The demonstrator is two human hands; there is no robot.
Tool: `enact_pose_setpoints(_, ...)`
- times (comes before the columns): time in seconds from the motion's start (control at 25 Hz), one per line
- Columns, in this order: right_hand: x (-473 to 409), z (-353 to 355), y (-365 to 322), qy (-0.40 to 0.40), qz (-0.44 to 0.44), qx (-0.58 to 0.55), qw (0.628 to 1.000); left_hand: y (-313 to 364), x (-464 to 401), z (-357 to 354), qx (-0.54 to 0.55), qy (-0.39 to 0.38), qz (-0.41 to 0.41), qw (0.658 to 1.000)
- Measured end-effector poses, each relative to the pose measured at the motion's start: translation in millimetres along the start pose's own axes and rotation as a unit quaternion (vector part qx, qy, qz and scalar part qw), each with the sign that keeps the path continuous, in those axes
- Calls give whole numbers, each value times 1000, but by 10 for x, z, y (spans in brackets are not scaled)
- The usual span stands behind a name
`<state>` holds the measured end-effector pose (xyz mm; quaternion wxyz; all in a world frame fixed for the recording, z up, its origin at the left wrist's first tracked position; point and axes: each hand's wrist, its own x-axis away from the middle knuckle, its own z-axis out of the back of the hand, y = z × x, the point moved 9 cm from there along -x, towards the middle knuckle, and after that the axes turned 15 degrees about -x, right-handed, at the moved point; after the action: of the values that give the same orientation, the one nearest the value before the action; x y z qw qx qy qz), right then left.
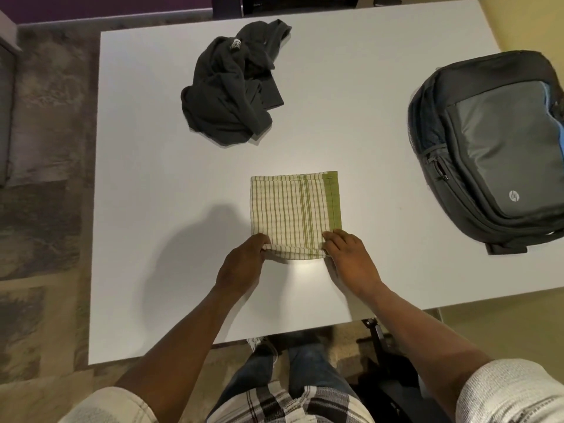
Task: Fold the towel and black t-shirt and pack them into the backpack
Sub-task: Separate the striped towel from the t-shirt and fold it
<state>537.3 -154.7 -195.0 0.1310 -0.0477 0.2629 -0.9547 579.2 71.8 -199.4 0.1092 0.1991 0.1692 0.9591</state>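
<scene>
White table [146, 209] fills most of what we see, and going from its left side we first meet the black t-shirt [232, 90], lying crumpled in a heap toward the far edge, unfolded and touched by neither hand. Nearer to us, around the middle, lies the towel [293, 209], cream with green stripes and a solid green band along its right edge, already folded into a flat square. Our left hand [244, 264] pinches its near-left corner, the grip clamped on the fabric with fingers curled round the lifted edge. Our right hand [348, 257] pinches the near-right corner in the same way, its grip likewise closed on the cloth. Between the two hands the towel's near edge is raised slightly off the table in a soft roll, while the rest stays flat. Farthest right, well apart from the towel, the grey and black backpack [494, 148] lies on its back at the table's edge; we cannot tell whether its zip is open.
</scene>
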Motion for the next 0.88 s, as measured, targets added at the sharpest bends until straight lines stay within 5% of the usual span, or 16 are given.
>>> enact_pose_setpoints(0.12,81,117,-127,21,-17,2,1000,31,138,135,-13,23,-29,999)
enact_pose_setpoints(0.32,136,296,-137,72,-137,-151,976,-130,167,324,60,58,12,996)
enact_pose_setpoints(0.56,-72,487,36,143,-251,-331,898,-174,23,626,138,121,75,980)
enact_pose_setpoints(0.88,-599,620,289,190,-286,-377,860,-249,-441,709,194,110,90,971)
